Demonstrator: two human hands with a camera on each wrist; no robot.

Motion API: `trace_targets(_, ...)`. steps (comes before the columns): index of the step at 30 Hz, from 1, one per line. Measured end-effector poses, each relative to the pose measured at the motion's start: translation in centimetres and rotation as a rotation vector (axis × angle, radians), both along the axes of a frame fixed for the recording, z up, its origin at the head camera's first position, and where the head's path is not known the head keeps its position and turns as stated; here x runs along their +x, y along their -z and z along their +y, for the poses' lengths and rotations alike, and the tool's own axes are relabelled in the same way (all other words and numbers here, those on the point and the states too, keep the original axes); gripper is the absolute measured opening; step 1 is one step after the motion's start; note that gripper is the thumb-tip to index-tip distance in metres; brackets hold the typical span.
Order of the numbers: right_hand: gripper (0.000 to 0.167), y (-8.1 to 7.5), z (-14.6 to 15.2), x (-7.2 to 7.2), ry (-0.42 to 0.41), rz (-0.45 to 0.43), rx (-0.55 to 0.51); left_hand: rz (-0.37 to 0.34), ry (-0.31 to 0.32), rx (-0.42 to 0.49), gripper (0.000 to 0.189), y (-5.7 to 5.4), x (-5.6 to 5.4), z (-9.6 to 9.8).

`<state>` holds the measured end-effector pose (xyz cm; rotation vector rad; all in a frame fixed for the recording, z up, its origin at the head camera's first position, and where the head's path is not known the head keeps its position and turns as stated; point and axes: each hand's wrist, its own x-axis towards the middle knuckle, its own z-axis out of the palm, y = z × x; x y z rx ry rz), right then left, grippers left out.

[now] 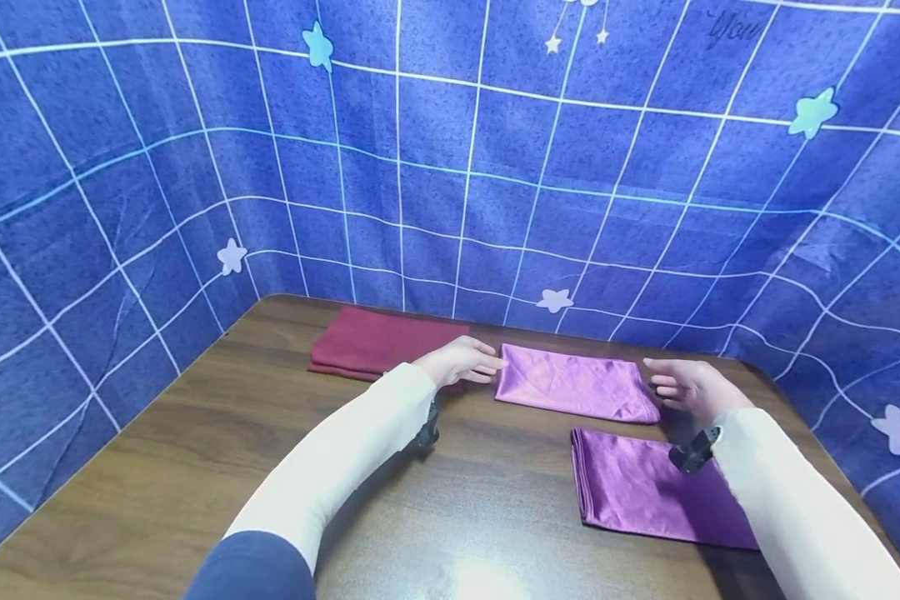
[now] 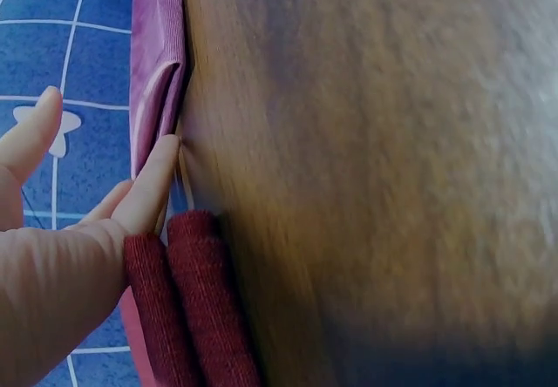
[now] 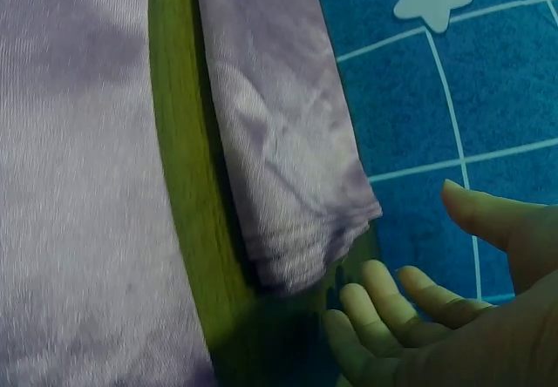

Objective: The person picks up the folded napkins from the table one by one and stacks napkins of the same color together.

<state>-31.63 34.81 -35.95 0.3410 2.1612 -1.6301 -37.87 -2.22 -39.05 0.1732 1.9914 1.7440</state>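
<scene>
A folded light purple satin cloth lies flat near the back of the table, between my two hands. At its left end is my left hand, fingers extended, with fingertips right at the cloth's edge. That hand also overlaps the corner of a folded dark red cloth; in the left wrist view the red folds show just below the fingers. Beyond the satin's right end, my right hand hovers with loosely bent fingers and nothing in them. The right wrist view shows a gap between these fingers and the layered cloth end.
A darker purple folded satin cloth lies in front, partly under my right forearm. The brown wooden table has rounded back corners. A blue curtain with white grid lines and stars hangs behind and along both sides.
</scene>
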Motion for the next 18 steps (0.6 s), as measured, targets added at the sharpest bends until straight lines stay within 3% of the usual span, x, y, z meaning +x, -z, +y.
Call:
trace_targets(3,0.067,0.0,0.5,-0.1,0.014,-0.026,-0.007,-0.001,-0.027,-0.008,0.059,0.1,0.2,0.3)
trace_targets(8,0.02,0.0,0.8,-0.5,0.027,-0.048,-0.038,0.003,-0.09,-0.037,0.06,-0.3,1.0,1.2)
trace_targets(11,0.011,0.1,0.6,-0.8,0.021,-0.098,-0.061,0.008,-0.154,-0.06,0.06,0.0,0.9,1.9)
trace_targets(14,0.014,0.3,0.3,-1.2,0.009,-0.147,-0.085,0.036,-0.195,-0.04,0.062,4.2,-3.2,2.6)
trace_targets(16,0.014,0.5,0.1,-1.4,0.002,-0.157,-0.083,0.048,-0.234,-0.081,0.063,6.7,-5.7,3.4)
trace_targets(18,0.016,0.7,-0.1,-1.5,-0.025,-0.152,-0.057,0.065,-0.25,-0.081,0.06,10.3,-9.3,4.0)
